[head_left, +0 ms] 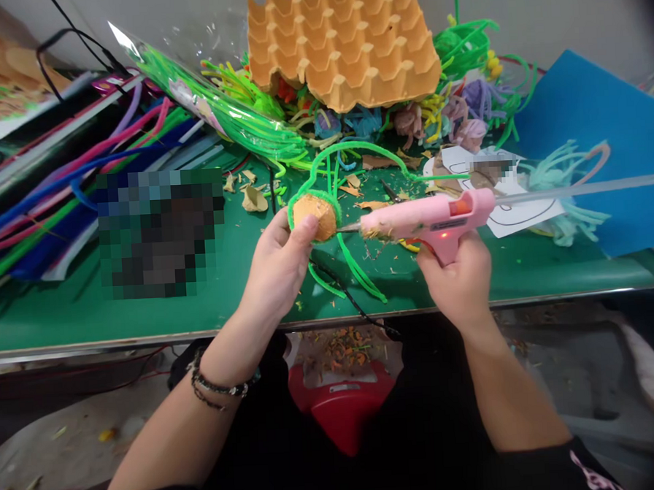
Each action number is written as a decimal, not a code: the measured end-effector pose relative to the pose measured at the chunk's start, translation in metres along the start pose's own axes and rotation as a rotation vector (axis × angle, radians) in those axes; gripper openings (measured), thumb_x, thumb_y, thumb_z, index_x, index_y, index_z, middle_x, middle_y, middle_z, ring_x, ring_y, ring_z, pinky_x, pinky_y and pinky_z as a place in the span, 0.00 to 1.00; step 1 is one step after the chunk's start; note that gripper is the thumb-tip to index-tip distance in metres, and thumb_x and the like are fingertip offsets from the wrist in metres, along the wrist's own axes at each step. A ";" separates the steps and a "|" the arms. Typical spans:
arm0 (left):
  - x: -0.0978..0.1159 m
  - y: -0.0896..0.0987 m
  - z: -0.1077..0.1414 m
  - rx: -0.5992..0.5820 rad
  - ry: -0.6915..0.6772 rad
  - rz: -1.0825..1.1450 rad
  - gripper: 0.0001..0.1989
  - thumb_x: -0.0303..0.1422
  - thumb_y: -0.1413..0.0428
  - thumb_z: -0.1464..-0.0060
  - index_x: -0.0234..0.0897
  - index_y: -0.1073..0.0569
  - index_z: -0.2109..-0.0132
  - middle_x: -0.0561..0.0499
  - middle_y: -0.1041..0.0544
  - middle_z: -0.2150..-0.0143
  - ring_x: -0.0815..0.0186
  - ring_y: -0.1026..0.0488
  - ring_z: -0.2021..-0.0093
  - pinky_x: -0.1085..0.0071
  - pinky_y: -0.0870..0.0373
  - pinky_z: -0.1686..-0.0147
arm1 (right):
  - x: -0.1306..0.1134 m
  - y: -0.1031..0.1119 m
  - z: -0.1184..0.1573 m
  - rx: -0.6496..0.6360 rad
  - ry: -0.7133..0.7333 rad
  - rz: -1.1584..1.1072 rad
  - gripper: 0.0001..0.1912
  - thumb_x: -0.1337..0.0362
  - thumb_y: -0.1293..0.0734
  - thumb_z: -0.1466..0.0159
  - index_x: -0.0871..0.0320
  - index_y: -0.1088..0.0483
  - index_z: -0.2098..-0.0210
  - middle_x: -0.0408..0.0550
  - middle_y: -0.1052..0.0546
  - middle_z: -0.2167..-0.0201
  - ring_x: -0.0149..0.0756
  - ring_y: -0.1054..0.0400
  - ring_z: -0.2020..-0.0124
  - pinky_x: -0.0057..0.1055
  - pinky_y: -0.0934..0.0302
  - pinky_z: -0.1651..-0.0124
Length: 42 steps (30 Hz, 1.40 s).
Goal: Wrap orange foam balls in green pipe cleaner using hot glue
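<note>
Between the thumb and fingers of my left hand (281,258) is a round cardboard cup (313,215), seemingly cut from an egg tray. A green pipe cleaner (355,145) runs around its rim and loops out to the right. My right hand (460,271) grips the handle of a pink hot glue gun (421,218), its small light glowing orange. The metal nozzle meets or nearly meets the right edge of the cup. A clear glue stick (581,188) sticks out of the gun's back. Green pipe cleaner ends (361,269) hang below the cup.
An egg tray (344,47) rests on bunches of coloured pipe cleaners at the back. Bagged green pipe cleaners (215,112) lie left of it. Blue card (590,151) and a drawn paper sheet (528,212) are at right. Cardboard scraps (254,198) litter the green table (242,290).
</note>
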<state>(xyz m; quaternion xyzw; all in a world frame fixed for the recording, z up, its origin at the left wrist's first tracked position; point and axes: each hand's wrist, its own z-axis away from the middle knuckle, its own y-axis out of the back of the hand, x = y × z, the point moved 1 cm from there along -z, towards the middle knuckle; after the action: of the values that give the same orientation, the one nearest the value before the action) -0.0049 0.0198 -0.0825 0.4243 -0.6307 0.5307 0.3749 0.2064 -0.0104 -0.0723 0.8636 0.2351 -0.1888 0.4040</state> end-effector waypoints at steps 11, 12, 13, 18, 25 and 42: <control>-0.007 -0.002 0.000 0.005 0.099 0.138 0.17 0.47 0.37 0.55 0.40 0.26 0.62 0.54 0.21 0.63 0.71 0.24 0.62 0.77 0.27 0.62 | -0.004 -0.003 0.001 -0.015 0.034 0.017 0.07 0.65 0.36 0.50 0.55 0.37 0.71 0.44 0.32 0.77 0.35 0.37 0.78 0.36 0.38 0.74; -0.007 -0.003 0.000 0.032 0.115 0.169 0.17 0.46 0.36 0.56 0.40 0.25 0.63 0.54 0.21 0.63 0.72 0.24 0.62 0.78 0.27 0.62 | -0.004 -0.004 0.001 -0.021 0.016 0.003 0.08 0.64 0.35 0.50 0.55 0.38 0.71 0.43 0.33 0.77 0.33 0.39 0.80 0.35 0.39 0.76; -0.006 -0.003 0.000 0.061 0.132 0.198 0.16 0.45 0.36 0.56 0.39 0.25 0.64 0.54 0.21 0.62 0.73 0.24 0.62 0.79 0.27 0.62 | -0.004 -0.004 0.002 -0.026 -0.001 -0.015 0.09 0.62 0.34 0.49 0.54 0.38 0.71 0.42 0.34 0.78 0.31 0.40 0.82 0.35 0.41 0.78; -0.002 -0.005 0.000 0.101 0.199 0.278 0.12 0.41 0.36 0.54 0.39 0.23 0.65 0.55 0.20 0.64 0.73 0.25 0.62 0.80 0.29 0.62 | 0.001 -0.004 0.001 -0.018 -0.047 -0.053 0.14 0.58 0.30 0.49 0.54 0.40 0.72 0.40 0.35 0.79 0.33 0.39 0.80 0.36 0.42 0.77; -0.004 -0.003 -0.002 0.112 0.214 0.291 0.14 0.43 0.36 0.55 0.40 0.23 0.64 0.55 0.21 0.66 0.72 0.25 0.62 0.79 0.28 0.60 | 0.012 -0.003 -0.003 0.028 -0.134 -0.049 0.16 0.56 0.29 0.50 0.53 0.42 0.74 0.38 0.37 0.81 0.31 0.42 0.83 0.35 0.42 0.77; 0.000 0.006 -0.006 0.175 0.049 0.229 0.13 0.40 0.35 0.56 0.41 0.25 0.64 0.55 0.23 0.60 0.75 0.26 0.60 0.81 0.29 0.61 | 0.082 0.011 -0.030 -0.166 -0.308 0.376 0.27 0.62 0.41 0.40 0.69 0.40 0.43 0.69 0.33 0.48 0.56 0.36 0.46 0.49 0.39 0.48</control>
<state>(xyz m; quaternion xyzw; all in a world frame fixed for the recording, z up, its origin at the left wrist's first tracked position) -0.0107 0.0265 -0.0838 0.3676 -0.6172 0.6329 0.2888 0.2835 0.0283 -0.0896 0.8170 0.0207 -0.2198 0.5327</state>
